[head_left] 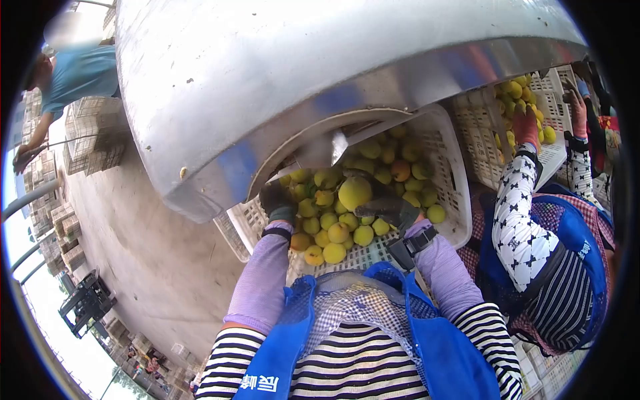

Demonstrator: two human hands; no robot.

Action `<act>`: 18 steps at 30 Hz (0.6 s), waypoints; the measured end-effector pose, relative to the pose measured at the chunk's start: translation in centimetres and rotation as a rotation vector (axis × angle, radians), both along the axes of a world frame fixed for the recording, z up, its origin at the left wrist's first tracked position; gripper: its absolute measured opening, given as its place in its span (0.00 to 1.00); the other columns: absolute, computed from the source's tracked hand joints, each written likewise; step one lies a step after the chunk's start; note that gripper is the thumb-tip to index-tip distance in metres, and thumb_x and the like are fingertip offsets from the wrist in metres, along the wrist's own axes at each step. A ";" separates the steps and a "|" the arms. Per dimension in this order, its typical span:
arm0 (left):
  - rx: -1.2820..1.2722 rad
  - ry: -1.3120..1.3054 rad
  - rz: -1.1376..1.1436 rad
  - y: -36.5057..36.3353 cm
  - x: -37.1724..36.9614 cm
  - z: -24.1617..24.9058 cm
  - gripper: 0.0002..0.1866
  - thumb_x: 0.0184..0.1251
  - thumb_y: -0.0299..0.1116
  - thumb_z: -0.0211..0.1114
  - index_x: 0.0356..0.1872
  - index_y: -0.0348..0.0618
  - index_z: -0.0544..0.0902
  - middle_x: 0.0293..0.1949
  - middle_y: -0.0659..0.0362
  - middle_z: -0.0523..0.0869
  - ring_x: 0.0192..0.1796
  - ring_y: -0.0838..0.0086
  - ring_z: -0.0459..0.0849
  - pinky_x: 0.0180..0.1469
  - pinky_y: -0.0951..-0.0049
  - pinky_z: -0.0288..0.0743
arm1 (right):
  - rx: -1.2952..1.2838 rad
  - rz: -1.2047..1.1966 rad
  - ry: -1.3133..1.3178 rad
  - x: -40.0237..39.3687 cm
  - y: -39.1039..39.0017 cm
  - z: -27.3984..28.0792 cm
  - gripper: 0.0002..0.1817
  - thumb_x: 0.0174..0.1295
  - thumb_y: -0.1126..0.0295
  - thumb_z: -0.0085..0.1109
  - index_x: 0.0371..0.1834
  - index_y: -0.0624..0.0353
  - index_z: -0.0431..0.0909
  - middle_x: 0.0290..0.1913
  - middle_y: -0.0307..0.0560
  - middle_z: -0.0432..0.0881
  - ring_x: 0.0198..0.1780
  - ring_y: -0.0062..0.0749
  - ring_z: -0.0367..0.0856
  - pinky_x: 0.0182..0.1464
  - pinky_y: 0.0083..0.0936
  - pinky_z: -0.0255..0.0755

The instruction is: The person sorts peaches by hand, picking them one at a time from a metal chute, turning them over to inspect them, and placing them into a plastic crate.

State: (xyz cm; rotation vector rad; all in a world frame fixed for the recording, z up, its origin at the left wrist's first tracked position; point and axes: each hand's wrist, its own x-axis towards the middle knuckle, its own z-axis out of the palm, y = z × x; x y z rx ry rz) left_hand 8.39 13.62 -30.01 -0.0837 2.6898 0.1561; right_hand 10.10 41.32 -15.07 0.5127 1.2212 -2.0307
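Note:
A white plastic crate (pixel 459 187) in front of me holds many round yellow-green fruits, which look like peaches (pixel 339 232). My right hand (pixel 392 211), in a dark glove, comes in from the right with its fingers against a larger yellow peach (pixel 355 193), which sits higher than the others. My left hand (pixel 277 203), also gloved in dark fabric, is at the crate's left side beside the fruit. Shadow and the dark glove hide how its fingers are set.
A large metal housing (pixel 280 73) with a curved cut-out overhangs the crate's far side. At right, a co-worker's gloved hand (pixel 525 127) touches fruit in another crate (pixel 477 143). Stacked crates (pixel 97 133) and another person (pixel 80 77) are at left.

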 end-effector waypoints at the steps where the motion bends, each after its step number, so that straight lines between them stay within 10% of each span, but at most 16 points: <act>1: 0.013 0.109 -0.030 -0.7 1.3 -2.6 0.31 0.56 0.40 0.70 0.62 0.44 0.72 0.56 0.45 0.77 0.58 0.48 0.77 0.59 0.53 0.74 | 0.059 0.008 0.013 0.0 0.1 0.1 0.50 0.47 0.63 0.78 0.74 0.60 0.59 0.67 0.47 0.69 0.67 0.37 0.69 0.67 0.35 0.68; 8: 0.594 -0.016 0.177 1.7 0.0 5.3 0.22 0.59 0.32 0.64 0.54 0.35 0.76 0.54 0.47 0.79 0.56 0.55 0.79 0.60 0.57 0.75 | 0.860 0.326 0.496 -0.7 0.6 1.7 0.43 0.43 0.67 0.74 0.67 0.55 0.68 0.62 0.53 0.72 0.63 0.47 0.73 0.65 0.40 0.70; 11: 1.659 -0.581 0.845 2.1 0.5 10.1 0.19 0.67 0.37 0.62 0.55 0.36 0.78 0.54 0.54 0.81 0.59 0.64 0.78 0.62 0.65 0.74 | 0.912 0.446 0.726 -1.8 1.3 5.0 0.40 0.41 0.69 0.71 0.65 0.56 0.72 0.59 0.52 0.76 0.62 0.49 0.74 0.64 0.39 0.70; 14: 1.694 -0.593 0.523 3.0 -0.5 17.0 0.19 0.75 0.35 0.57 0.60 0.35 0.76 0.61 0.54 0.79 0.60 0.70 0.78 0.64 0.71 0.74 | 0.900 0.535 0.812 -2.9 0.1 8.1 0.41 0.41 0.69 0.69 0.67 0.56 0.72 0.60 0.53 0.76 0.60 0.51 0.75 0.63 0.40 0.70; 18: 1.825 -0.768 0.757 3.9 -1.3 19.0 0.21 0.78 0.34 0.56 0.66 0.35 0.74 0.65 0.50 0.77 0.66 0.66 0.76 0.70 0.69 0.68 | 0.800 0.528 0.917 -3.1 -1.0 10.1 0.42 0.43 0.67 0.70 0.69 0.56 0.70 0.62 0.55 0.75 0.60 0.51 0.76 0.64 0.40 0.70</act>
